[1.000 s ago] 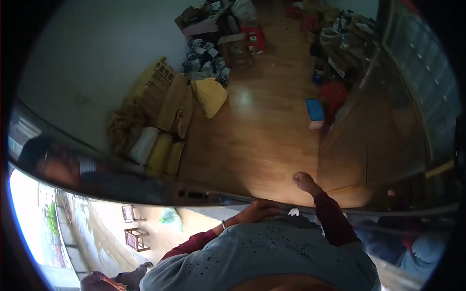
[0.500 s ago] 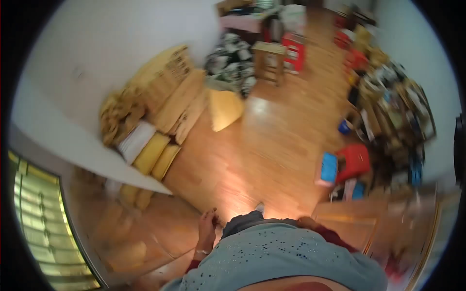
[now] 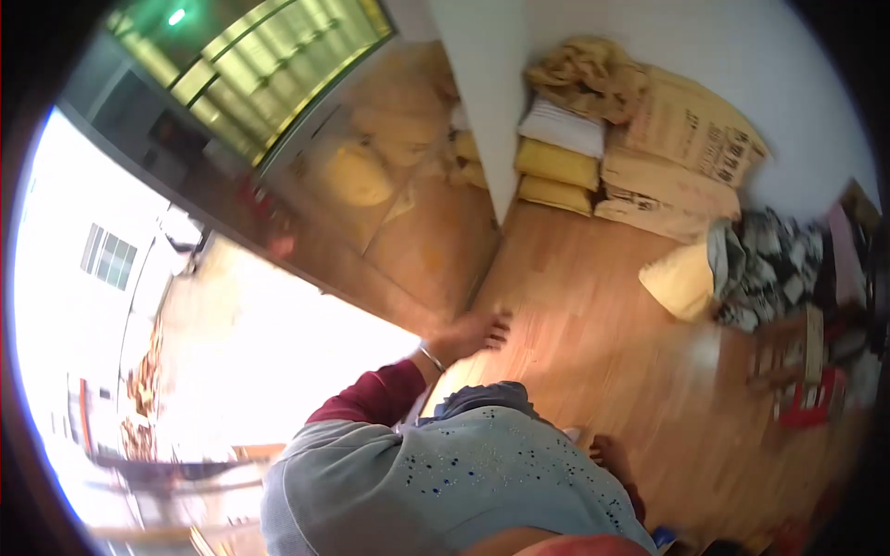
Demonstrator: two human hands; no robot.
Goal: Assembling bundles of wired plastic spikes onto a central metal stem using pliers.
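Blurred open left hand (image 3: 475, 332), perhaps against glossy glass door (image 3: 408, 232)

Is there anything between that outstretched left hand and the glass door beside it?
Nothing visible does. The left hand, fingers spread, is right at the lower edge of the glass door; motion blur hides whether it touches. Only bare wooden floor lies nearby.

Warm light is falling across the wooden floor (image 3: 593, 324), which is running from a glass door (image 3: 306, 195) to a white wall (image 3: 705, 46). Yellow and white sacks (image 3: 556, 162) and flattened cardboard (image 3: 686, 139) are leaning against that wall, with a patterned black-and-white heap (image 3: 769, 264) lying beside them. Bright daylight is pouring in at the left, where a building with windows (image 3: 109, 259) is showing outside.
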